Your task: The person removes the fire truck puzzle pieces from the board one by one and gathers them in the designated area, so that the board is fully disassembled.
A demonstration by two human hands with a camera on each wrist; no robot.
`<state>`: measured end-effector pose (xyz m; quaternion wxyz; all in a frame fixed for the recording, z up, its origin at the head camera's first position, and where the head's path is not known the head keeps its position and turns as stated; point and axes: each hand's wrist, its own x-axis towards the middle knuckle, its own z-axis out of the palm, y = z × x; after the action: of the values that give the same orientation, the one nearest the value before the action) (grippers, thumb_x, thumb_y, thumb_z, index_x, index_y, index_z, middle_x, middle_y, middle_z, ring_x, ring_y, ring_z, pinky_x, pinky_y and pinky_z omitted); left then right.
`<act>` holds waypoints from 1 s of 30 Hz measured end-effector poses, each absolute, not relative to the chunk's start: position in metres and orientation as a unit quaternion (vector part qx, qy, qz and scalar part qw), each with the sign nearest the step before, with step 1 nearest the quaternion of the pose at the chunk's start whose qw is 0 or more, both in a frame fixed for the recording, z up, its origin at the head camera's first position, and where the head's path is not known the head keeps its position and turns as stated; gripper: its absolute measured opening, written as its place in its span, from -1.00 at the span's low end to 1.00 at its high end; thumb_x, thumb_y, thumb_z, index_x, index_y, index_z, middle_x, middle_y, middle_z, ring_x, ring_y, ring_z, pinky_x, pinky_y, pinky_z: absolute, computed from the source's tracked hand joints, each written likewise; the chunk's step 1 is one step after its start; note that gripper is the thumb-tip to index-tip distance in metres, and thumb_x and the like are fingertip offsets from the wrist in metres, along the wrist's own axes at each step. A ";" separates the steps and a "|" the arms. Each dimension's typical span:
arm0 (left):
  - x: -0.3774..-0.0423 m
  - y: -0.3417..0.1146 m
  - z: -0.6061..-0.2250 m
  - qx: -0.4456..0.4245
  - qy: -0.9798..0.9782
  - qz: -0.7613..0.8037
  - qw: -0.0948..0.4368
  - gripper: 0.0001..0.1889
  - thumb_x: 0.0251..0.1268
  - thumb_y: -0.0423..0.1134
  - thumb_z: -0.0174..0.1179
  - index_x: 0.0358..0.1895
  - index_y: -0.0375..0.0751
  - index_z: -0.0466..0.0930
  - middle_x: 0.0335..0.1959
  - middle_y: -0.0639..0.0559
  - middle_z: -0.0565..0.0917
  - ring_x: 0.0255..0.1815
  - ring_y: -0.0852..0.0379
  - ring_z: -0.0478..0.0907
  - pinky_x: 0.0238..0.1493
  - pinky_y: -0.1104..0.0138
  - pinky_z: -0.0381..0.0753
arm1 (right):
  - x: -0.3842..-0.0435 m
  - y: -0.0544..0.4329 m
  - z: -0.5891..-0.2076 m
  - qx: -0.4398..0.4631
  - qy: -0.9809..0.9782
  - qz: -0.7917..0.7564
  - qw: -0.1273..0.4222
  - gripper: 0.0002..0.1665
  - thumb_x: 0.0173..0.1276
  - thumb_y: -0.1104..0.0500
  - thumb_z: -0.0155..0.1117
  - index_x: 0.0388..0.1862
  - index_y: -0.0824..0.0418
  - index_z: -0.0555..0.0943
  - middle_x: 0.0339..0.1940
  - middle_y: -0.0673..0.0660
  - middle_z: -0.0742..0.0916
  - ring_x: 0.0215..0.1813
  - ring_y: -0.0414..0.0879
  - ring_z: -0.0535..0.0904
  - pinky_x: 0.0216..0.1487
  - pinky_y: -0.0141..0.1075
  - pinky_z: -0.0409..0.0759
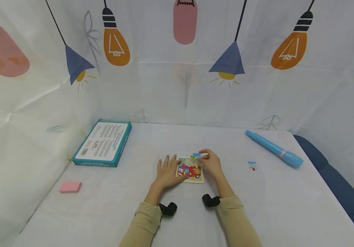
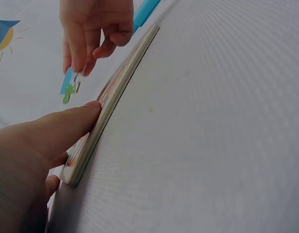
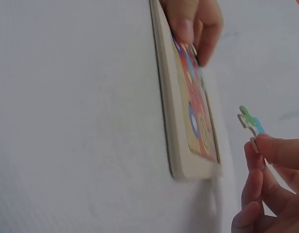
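Note:
A small wooden jigsaw puzzle (image 1: pixel 190 171) with a red vehicle picture lies flat in a pale frame on the table. My left hand (image 1: pixel 166 175) rests at its left side with fingers spread; in the left wrist view the thumb (image 2: pixel 76 119) presses on its face. Between thumb and fingertips, my right hand (image 1: pixel 213 166) pinches a blue and green puzzle piece (image 3: pixel 250 121), held up over the far edge of the frame. Another loose puzzle piece (image 1: pixel 252 165), blue with a red tip, lies to the right of the hands.
A teal and white box (image 1: pixel 103 142) lies at the back left, with a pink eraser-like block (image 1: pixel 70 187) in front of it. Toward the back right lies a thick light-blue marker-shaped tube (image 1: pixel 274 147). Beyond the table's right edge is a dark blue seat (image 1: pixel 334 175).

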<state>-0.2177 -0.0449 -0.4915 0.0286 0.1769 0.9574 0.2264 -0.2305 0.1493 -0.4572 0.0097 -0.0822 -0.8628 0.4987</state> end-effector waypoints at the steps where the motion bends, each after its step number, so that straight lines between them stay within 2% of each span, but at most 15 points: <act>1: -0.218 -0.045 -0.492 0.178 0.957 0.229 0.027 -0.23 0.02 0.22 0.19 0.29 -0.09 0.30 0.43 -0.10 0.14 0.45 -0.19 -0.09 0.33 -0.14 -0.27 | -0.230 0.153 -0.456 -0.085 -0.863 0.498 0.011 -0.66 0.22 0.23 0.27 -0.01 0.23 0.54 -0.31 0.21 0.61 -0.30 -0.03 0.49 -0.42 -0.36 0.42; 7: -0.218 -0.046 -0.492 0.178 0.957 0.226 0.034 -0.23 0.05 0.24 0.16 0.32 -0.07 0.26 0.45 -0.07 0.10 0.47 -0.13 -0.14 0.35 -0.11 -0.31 | -0.230 0.179 -0.455 -0.102 -0.864 0.493 0.017 -0.66 0.23 0.28 0.23 0.01 0.27 0.52 -0.28 0.23 0.60 -0.33 -0.06 0.48 -0.43 -0.38 0.42; 12: -0.218 -0.046 -0.492 0.179 0.957 0.227 0.033 -0.23 0.06 0.23 0.16 0.32 -0.07 0.26 0.45 -0.07 0.09 0.47 -0.14 -0.14 0.35 -0.11 -0.32 | -0.226 0.199 -0.453 -0.118 -0.863 0.490 0.017 -0.64 0.25 0.28 0.21 0.04 0.30 0.51 -0.16 0.27 0.58 -0.25 -0.02 0.54 -0.39 -0.39 0.46; 15: -0.218 -0.045 -0.492 0.179 0.957 0.227 0.035 -0.23 0.06 0.23 0.16 0.32 -0.08 0.25 0.45 -0.07 0.09 0.47 -0.13 -0.15 0.35 -0.11 -0.32 | -0.224 0.211 -0.454 -0.124 -0.862 0.491 0.016 -0.63 0.26 0.26 0.21 0.06 0.30 0.51 -0.15 0.26 0.58 -0.24 -0.02 0.55 -0.40 -0.39 0.46; 20: -0.216 -0.045 -0.491 0.178 0.956 0.228 0.041 -0.23 0.06 0.23 0.16 0.33 -0.07 0.25 0.46 -0.07 0.08 0.48 -0.13 -0.16 0.36 -0.10 -0.33 | -0.219 0.233 -0.457 -0.136 -0.853 0.504 0.009 -0.61 0.29 0.24 0.19 0.09 0.31 0.50 -0.21 0.21 0.60 -0.33 -0.13 0.51 -0.41 -0.40 0.44; 24: -0.215 -0.046 -0.490 0.182 0.955 0.231 0.043 -0.23 0.06 0.22 0.16 0.33 -0.08 0.25 0.45 -0.09 0.08 0.47 -0.15 -0.16 0.35 -0.12 -0.33 | -0.213 0.249 -0.457 -0.150 -0.855 0.496 0.014 -0.58 0.28 0.25 0.19 0.11 0.34 0.49 -0.15 0.27 0.60 -0.35 -0.20 0.48 -0.41 -0.45 0.45; 27: -0.215 -0.046 -0.489 0.185 0.953 0.235 0.038 -0.23 0.06 0.21 0.17 0.32 -0.10 0.27 0.45 -0.11 0.10 0.47 -0.17 -0.14 0.35 -0.13 -0.31 | -0.209 0.259 -0.456 -0.165 -0.862 0.478 0.025 -0.57 0.26 0.26 0.19 0.10 0.38 0.50 -0.09 0.33 0.59 -0.27 -0.14 0.50 -0.37 -0.46 0.45; 30: -0.216 -0.046 -0.490 0.184 0.955 0.230 0.038 -0.23 0.07 0.22 0.16 0.33 -0.08 0.26 0.45 -0.09 0.09 0.47 -0.15 -0.15 0.35 -0.11 -0.32 | -0.204 0.266 -0.455 -0.184 -0.870 0.455 0.036 -0.59 0.26 0.26 0.16 0.09 0.39 0.52 -0.06 0.35 0.57 -0.14 0.00 0.46 -0.28 -0.38 0.42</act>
<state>-0.2158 -0.0463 -0.4896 0.0377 0.1842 0.9549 0.2299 -0.2043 0.2661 -0.4555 0.0355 -0.1840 -0.8704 0.4553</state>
